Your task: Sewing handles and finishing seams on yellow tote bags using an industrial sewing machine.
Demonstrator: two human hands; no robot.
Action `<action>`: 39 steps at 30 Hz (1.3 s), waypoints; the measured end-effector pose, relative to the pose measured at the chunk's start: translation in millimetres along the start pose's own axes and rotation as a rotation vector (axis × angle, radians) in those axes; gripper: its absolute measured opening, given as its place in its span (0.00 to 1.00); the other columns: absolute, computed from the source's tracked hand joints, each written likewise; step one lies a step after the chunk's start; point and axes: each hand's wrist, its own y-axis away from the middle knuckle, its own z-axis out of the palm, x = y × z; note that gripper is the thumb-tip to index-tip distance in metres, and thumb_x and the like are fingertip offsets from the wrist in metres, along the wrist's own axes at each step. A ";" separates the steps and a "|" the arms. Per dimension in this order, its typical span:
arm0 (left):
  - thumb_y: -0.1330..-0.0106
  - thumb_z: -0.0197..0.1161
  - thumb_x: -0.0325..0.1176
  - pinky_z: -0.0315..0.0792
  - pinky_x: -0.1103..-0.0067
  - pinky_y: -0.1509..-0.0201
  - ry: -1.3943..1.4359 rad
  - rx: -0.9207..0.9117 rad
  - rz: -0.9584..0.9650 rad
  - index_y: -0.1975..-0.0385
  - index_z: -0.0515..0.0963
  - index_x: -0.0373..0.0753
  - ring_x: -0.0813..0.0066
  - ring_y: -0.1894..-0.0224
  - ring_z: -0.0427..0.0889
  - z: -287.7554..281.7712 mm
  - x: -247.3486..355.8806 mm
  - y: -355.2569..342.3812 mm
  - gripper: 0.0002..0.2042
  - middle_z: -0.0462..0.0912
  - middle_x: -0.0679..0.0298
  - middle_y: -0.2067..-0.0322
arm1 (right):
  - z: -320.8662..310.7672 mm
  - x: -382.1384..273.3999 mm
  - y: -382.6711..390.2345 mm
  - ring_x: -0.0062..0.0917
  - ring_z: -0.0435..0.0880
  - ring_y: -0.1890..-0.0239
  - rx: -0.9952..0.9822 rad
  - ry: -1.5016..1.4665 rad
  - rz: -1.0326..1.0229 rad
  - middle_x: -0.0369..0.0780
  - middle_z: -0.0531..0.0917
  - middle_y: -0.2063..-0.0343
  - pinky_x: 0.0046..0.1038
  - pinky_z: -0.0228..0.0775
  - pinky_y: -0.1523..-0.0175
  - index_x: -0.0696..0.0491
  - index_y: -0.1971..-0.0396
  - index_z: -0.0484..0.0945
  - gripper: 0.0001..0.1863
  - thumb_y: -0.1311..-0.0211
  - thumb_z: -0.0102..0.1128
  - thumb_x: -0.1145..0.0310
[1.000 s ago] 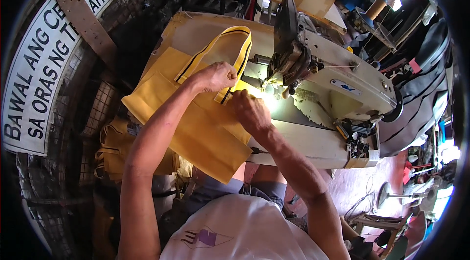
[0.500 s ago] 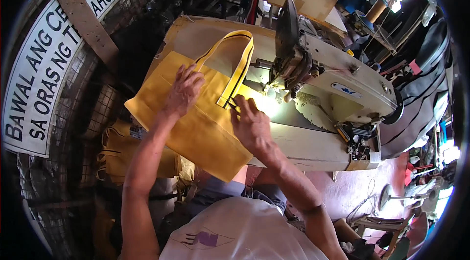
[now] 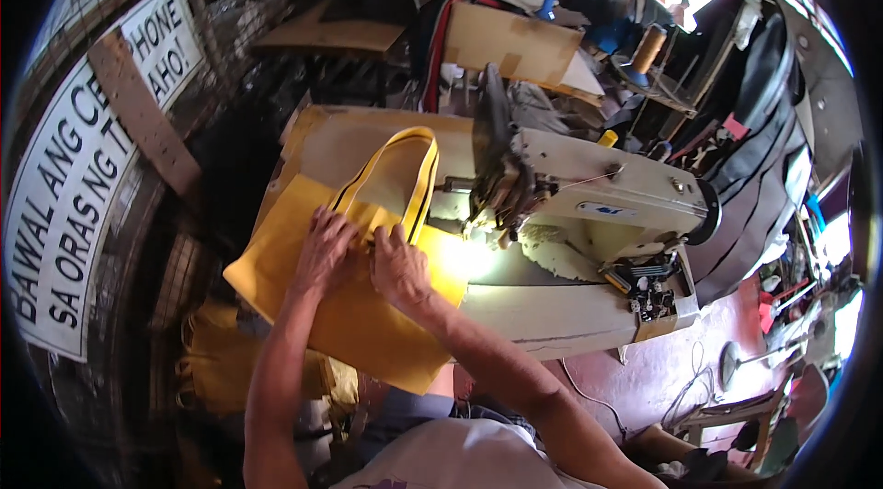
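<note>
A yellow tote bag [image 3: 377, 333] lies flat on the sewing machine's table, its lower corner hanging over the front edge. Its looped handle [image 3: 422, 181], yellow with a dark stripe, stands up from the top edge. At the handle's left foot, my left hand [image 3: 326, 250] has its fingers curled on the bag. Beside it, my right hand [image 3: 400, 270] is closed on the bag near the handle's right foot. Both hands' fingertips are partly hidden around the gathered fabric. Just right of the bag, a bright light glows by the head of the sewing machine [image 3: 589, 167].
The machine table [image 3: 570, 310] reaches to the right. More yellow bags [image 3: 216, 360] are piled below on the left. A cardboard box [image 3: 506, 43] stands behind the machine, with a thread spool [image 3: 649, 47] at the back right. A wire mesh wall with a sign [image 3: 69, 241] runs along the left.
My right hand has moved left along the bag, close to my left hand, and both now work at the handle's base. The whole view has shifted, so the machine sits lower.
</note>
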 end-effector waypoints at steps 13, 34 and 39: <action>0.45 0.63 0.26 0.63 0.62 0.39 0.092 0.021 -0.073 0.69 0.77 0.35 0.56 0.53 0.73 -3.5 4.0 -2.8 0.05 0.74 0.57 0.61 | 4.5 -6.0 8.9 0.48 0.81 0.71 0.094 0.006 -0.008 0.50 0.72 0.62 0.46 0.75 0.69 0.54 0.56 0.67 0.13 0.40 0.54 0.68; 0.46 0.64 0.56 0.45 0.45 0.31 0.027 -0.252 -0.241 0.47 0.69 0.30 0.37 0.32 0.51 -3.4 159.6 19.1 0.36 0.62 0.44 0.40 | -93.1 117.7 99.1 0.45 0.78 0.62 0.414 -0.115 0.186 0.50 0.77 0.64 0.40 0.73 0.59 0.56 0.54 0.73 0.16 0.41 0.59 0.69; 0.41 0.62 0.39 0.48 0.45 0.31 -0.057 -0.115 -0.299 0.50 0.69 0.30 0.36 0.34 0.56 23.8 148.1 25.3 0.23 0.64 0.43 0.41 | -95.5 122.6 102.1 0.47 0.79 0.60 0.477 -0.207 0.182 0.50 0.78 0.62 0.41 0.72 0.58 0.56 0.52 0.72 0.17 0.41 0.59 0.69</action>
